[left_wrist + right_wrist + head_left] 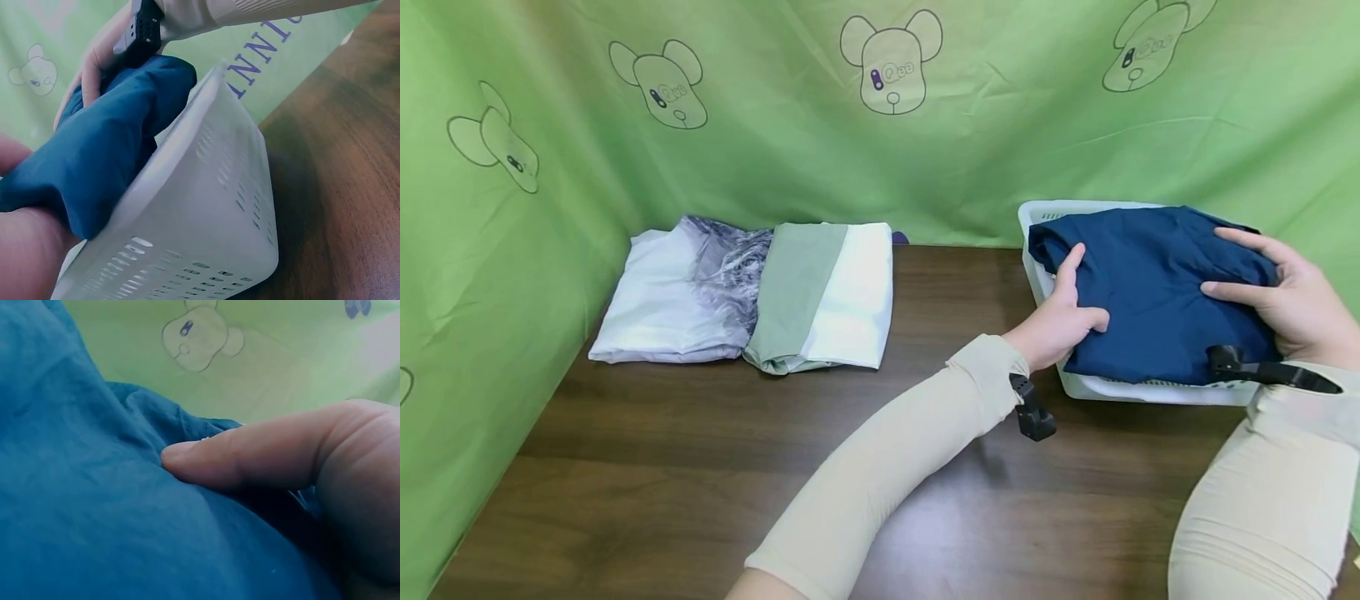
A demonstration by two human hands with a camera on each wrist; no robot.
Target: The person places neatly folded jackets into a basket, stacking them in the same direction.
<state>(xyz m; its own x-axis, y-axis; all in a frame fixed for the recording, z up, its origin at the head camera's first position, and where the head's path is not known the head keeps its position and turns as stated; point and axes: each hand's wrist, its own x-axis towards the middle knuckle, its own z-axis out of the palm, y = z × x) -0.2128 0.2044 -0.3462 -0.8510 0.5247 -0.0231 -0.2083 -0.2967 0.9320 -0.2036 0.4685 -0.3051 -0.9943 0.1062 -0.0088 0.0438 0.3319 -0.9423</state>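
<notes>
A folded navy-blue garment (1150,292) lies over the white plastic basket (1120,390), covering most of its opening. At the garment's left edge, my left hand (1056,327) grips it, the thumb on top. My right hand (1307,300) holds the right side with the thumb pressed on the upper face. In the right wrist view, the thumb (219,456) dents the blue fabric (112,506); the other fingers are hidden there. The left wrist view shows the blue fabric (106,144) bulging over the basket's rim (169,150), between both hands.
On the left of the brown wooden table (700,467) lie a folded white-and-grey patterned cloth (662,292) and, right beside it, a folded sage-green and white cloth (827,292). A green curtain (775,125) with bear-head drawings stands close behind the basket and along the left side.
</notes>
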